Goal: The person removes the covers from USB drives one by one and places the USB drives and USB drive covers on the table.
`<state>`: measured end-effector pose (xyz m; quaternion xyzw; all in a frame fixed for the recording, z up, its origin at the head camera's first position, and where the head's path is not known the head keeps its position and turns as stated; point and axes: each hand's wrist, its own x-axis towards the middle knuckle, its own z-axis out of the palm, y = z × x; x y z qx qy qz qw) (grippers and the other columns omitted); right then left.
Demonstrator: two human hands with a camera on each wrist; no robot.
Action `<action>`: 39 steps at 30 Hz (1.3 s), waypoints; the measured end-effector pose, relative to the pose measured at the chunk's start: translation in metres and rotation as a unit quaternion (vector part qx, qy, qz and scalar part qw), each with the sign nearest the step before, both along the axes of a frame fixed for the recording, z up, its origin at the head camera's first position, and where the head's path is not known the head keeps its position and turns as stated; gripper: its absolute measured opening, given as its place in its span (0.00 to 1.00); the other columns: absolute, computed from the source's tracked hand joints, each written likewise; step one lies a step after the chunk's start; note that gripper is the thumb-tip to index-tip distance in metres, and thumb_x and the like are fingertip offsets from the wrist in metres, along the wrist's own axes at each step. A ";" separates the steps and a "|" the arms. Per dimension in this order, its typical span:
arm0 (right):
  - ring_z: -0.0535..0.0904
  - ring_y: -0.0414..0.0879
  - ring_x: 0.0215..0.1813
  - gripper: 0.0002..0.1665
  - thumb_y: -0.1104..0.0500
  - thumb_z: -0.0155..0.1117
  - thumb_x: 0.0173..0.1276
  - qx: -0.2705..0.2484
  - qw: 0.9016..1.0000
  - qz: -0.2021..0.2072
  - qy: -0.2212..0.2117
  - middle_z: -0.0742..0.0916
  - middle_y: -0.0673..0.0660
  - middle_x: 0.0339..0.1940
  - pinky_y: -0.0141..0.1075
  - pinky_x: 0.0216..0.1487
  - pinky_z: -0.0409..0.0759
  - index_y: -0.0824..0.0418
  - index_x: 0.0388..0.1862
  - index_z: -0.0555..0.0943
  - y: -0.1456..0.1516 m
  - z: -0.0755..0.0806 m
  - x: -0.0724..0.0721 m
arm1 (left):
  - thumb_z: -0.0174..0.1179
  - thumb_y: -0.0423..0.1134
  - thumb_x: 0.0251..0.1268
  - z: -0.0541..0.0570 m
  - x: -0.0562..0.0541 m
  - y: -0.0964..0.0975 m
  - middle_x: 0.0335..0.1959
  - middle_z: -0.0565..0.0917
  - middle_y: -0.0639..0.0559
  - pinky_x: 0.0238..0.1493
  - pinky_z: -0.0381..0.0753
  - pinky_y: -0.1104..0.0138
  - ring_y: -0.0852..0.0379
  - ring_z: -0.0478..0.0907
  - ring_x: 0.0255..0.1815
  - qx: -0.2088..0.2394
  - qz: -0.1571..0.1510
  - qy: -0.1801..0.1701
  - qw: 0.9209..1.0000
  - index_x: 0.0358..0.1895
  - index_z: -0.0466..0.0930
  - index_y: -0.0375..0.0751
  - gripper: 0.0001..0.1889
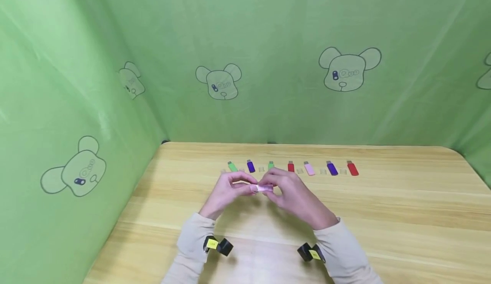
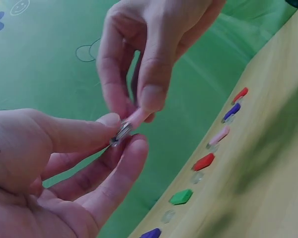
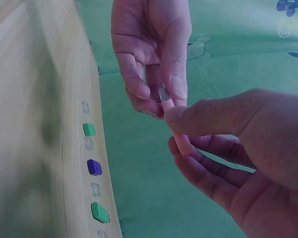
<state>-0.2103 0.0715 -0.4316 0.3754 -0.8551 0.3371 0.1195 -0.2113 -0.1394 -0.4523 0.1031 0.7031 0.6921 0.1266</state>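
Note:
Above the table, my two hands meet around a pink USB flash drive [image 1: 265, 188]. My right hand [image 1: 293, 194] pinches its pink body [image 3: 183, 144] between thumb and fingers. At the drive's plug end, my left hand [image 1: 224, 192] pinches a small clear cap [image 2: 122, 133] with thumb and fingertips. In the left wrist view the cap lies around or against the metal plug; how far it is pushed on I cannot tell. Fingers partly hide the drive in every view.
Behind the hands, a row of flash drives crosses the wooden table [image 1: 402, 216]: green [image 1: 232, 167], purple [image 1: 251, 166], red [image 1: 291, 167], pink [image 1: 309, 168] and others. Small clear caps [image 1: 300, 171] lie between them. A green curtain [image 1: 268, 118] stands behind and at the sides.

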 end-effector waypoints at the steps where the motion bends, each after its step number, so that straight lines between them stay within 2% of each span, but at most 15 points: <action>1: 0.82 0.36 0.38 0.10 0.65 0.74 0.56 0.003 1.000 -0.002 0.003 0.86 0.47 0.37 0.26 0.43 0.85 0.57 0.38 0.86 0.000 0.000 0.000 | 0.67 0.30 0.58 -0.001 0.000 0.001 0.47 0.82 0.41 0.53 0.85 0.58 0.53 0.86 0.40 0.002 0.003 -0.003 1.000 0.48 0.81 0.29 0.15; 7: 0.82 0.36 0.37 0.11 0.65 0.74 0.55 0.030 0.999 -0.015 0.013 0.87 0.48 0.38 0.28 0.43 0.85 0.57 0.38 0.86 -0.003 -0.001 0.000 | 0.68 0.29 0.56 -0.005 0.001 0.006 0.44 0.81 0.45 0.54 0.85 0.60 0.55 0.86 0.40 0.015 0.027 -0.018 0.999 0.46 0.82 0.29 0.14; 15: 0.82 0.36 0.37 0.12 0.63 0.76 0.54 0.057 0.998 -0.032 0.025 0.88 0.48 0.37 0.25 0.43 0.84 0.56 0.38 0.86 -0.004 -0.003 0.000 | 0.68 0.27 0.54 -0.008 0.001 0.008 0.43 0.86 0.41 0.52 0.86 0.61 0.53 0.87 0.40 0.012 0.044 -0.024 0.999 0.45 0.82 0.28 0.14; 19: 0.83 0.37 0.38 0.11 0.62 0.76 0.55 0.046 0.999 -0.018 0.015 0.88 0.48 0.37 0.26 0.43 0.85 0.56 0.37 0.86 0.000 -0.001 -0.002 | 0.69 0.28 0.53 -0.008 0.001 0.009 0.42 0.87 0.39 0.50 0.86 0.61 0.53 0.87 0.39 0.012 0.046 -0.027 0.999 0.44 0.83 0.29 0.14; 23: 0.84 0.37 0.38 0.09 0.63 0.75 0.55 0.013 1.000 -0.005 0.001 0.89 0.47 0.36 0.27 0.44 0.85 0.55 0.36 0.86 0.006 0.000 -0.006 | 0.70 0.29 0.53 -0.007 0.001 0.012 0.42 0.88 0.39 0.50 0.86 0.59 0.53 0.88 0.38 0.033 0.044 -0.027 0.998 0.45 0.82 0.28 0.15; 26: 0.86 0.37 0.38 0.09 0.63 0.76 0.54 -0.003 1.000 -0.005 0.009 0.90 0.48 0.36 0.26 0.44 0.85 0.55 0.35 0.87 0.008 -0.001 -0.008 | 0.70 0.29 0.53 -0.006 0.001 0.013 0.42 0.88 0.40 0.52 0.86 0.58 0.52 0.88 0.39 0.051 0.045 -0.026 0.997 0.45 0.82 0.28 0.15; 31: 0.87 0.40 0.41 0.10 0.63 0.76 0.54 -0.004 1.000 -0.006 0.025 0.90 0.51 0.38 0.26 0.45 0.85 0.58 0.37 0.88 0.006 0.000 -0.007 | 0.70 0.29 0.53 -0.006 0.001 0.011 0.41 0.87 0.43 0.52 0.86 0.59 0.52 0.88 0.39 0.071 0.064 -0.033 0.995 0.45 0.83 0.28 0.15; 39: 0.87 0.42 0.45 0.10 0.62 0.76 0.54 -0.001 1.000 -0.006 -0.008 0.90 0.50 0.40 0.27 0.47 0.85 0.56 0.36 0.88 0.010 0.003 -0.006 | 0.71 0.31 0.52 -0.004 0.001 0.010 0.41 0.88 0.41 0.51 0.86 0.59 0.53 0.88 0.37 0.049 0.050 -0.039 0.997 0.44 0.83 0.28 0.16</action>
